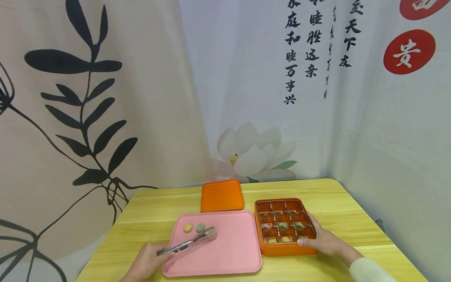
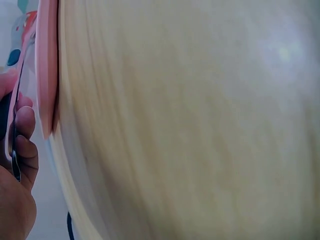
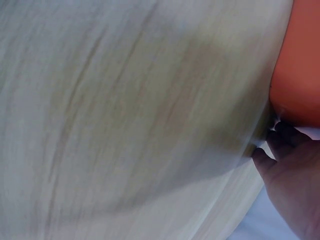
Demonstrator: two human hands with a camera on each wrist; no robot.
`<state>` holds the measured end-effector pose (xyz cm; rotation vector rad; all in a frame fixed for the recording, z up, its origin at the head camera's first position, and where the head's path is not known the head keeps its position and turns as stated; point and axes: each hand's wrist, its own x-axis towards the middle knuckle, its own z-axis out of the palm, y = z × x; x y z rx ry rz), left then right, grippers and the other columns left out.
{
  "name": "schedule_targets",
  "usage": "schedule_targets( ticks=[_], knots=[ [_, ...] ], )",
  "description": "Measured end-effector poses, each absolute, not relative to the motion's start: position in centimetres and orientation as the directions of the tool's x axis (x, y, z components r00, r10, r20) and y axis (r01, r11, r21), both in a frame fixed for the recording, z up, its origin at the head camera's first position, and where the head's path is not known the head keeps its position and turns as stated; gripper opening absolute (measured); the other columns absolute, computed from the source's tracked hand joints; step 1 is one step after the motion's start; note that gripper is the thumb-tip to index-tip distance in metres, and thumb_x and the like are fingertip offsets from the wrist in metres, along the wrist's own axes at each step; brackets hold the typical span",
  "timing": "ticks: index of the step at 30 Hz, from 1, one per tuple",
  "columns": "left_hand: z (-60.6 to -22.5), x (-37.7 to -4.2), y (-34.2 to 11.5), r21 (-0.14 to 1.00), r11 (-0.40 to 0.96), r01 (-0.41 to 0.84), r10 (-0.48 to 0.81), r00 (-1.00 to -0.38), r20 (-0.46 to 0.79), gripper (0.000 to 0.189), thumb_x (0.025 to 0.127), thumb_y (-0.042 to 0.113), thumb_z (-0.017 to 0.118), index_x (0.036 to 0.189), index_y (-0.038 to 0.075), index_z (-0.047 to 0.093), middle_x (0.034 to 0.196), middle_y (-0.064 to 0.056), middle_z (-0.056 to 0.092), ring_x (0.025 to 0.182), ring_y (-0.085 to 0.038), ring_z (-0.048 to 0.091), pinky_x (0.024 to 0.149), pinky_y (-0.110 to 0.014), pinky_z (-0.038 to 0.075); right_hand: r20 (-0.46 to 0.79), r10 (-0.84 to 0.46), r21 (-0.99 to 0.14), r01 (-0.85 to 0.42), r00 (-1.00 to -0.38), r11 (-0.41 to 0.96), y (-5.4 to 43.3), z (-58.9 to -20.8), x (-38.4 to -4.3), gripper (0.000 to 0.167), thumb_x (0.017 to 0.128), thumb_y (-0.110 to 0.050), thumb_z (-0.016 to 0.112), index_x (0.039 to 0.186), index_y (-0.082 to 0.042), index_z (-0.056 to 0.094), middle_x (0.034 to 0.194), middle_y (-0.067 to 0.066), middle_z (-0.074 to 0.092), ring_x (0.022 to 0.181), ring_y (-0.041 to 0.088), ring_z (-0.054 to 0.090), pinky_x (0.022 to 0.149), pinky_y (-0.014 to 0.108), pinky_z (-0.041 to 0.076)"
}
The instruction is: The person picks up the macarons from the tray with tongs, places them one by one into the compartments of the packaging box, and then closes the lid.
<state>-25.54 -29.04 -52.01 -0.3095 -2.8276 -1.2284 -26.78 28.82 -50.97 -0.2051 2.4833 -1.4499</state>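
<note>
My left hand (image 1: 147,259) grips the handle of metal tongs (image 1: 186,244) at the front left of a pink tray (image 1: 234,250). The tong tips hang over the tray, just right of and below a small green round piece (image 1: 200,228). Beside that lies a yellow round piece (image 1: 188,228). On the right, my right hand (image 1: 327,242) holds an orange box (image 1: 287,250), thumb at its near right corner and fingers along its right side. A clear divided insert (image 1: 278,205) fills the box; small green, yellow and pinkish pieces sit in its nearer compartments.
A flat orange lid (image 1: 222,196) lies behind the pink tray. The box stands close against the tray's right edge on a wood-grain table (image 1: 119,243). Printed cloth curtains (image 1: 158,98) hang behind and along the right side.
</note>
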Motion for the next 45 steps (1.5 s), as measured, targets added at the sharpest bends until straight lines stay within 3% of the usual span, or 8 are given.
schedule_targets(
  ticks=[14,21,27,39,45],
  knots=[
    [-50.7,-26.2,-27.3,0.751,0.641,0.156,0.119,-0.987,0.104,0.020,0.083,0.028,0.081,0.092,0.010,0.079,0.077,0.002,0.071,0.060,-0.010,0.054,0.051,-0.021,0.045,-0.150,-0.251,-0.855,-0.002,-0.956,0.519,28.8,-50.8,-26.7,0.112,0.091,-0.033,0.073,0.155,-0.004,-0.014,0.148,0.040,0.028,0.126,0.044,0.048,0.102,0.060,0.036],
    [-49.8,-27.7,-25.4,0.738,0.626,0.253,0.183,-0.967,0.177,0.016,0.085,0.030,0.079,0.089,0.014,0.079,0.071,0.006,0.065,0.054,-0.006,0.046,0.046,-0.019,0.037,-0.158,-0.236,-0.856,0.014,-0.959,0.517,28.7,-50.7,-26.5,0.112,0.090,-0.034,0.074,0.157,-0.008,-0.012,0.149,0.037,0.030,0.127,0.043,0.047,0.101,0.057,0.037],
    [-49.3,-29.2,-23.1,0.757,0.587,0.287,0.215,-0.957,0.196,0.016,0.086,0.030,0.078,0.090,0.015,0.079,0.060,0.005,0.056,0.048,-0.004,0.041,0.043,-0.020,0.035,-0.156,-0.241,-0.864,0.014,-0.958,0.503,28.7,-50.7,-26.5,0.112,0.090,-0.034,0.074,0.157,-0.008,-0.012,0.149,0.037,0.029,0.127,0.043,0.047,0.102,0.058,0.036],
    [-48.3,-32.0,-18.0,0.851,0.458,0.255,0.230,-0.959,0.163,0.020,0.089,0.029,0.076,0.098,0.012,0.079,0.061,0.001,0.056,0.050,-0.008,0.043,0.044,-0.020,0.032,-0.141,-0.262,-0.872,-0.005,-0.955,0.489,28.7,-50.7,-26.4,0.111,0.091,-0.032,0.073,0.156,-0.008,-0.013,0.150,0.039,0.026,0.127,0.043,0.047,0.104,0.058,0.034],
    [-48.0,-33.1,-15.2,0.840,0.471,0.268,0.223,-0.958,0.180,0.021,0.088,0.030,0.077,0.092,0.010,0.078,0.056,0.005,0.049,0.047,-0.009,0.041,0.043,-0.022,0.033,-0.143,-0.252,-0.869,0.000,-0.957,0.494,28.7,-50.7,-26.4,0.111,0.091,-0.033,0.073,0.156,-0.007,-0.013,0.149,0.038,0.029,0.126,0.043,0.048,0.103,0.059,0.035]
  ],
)
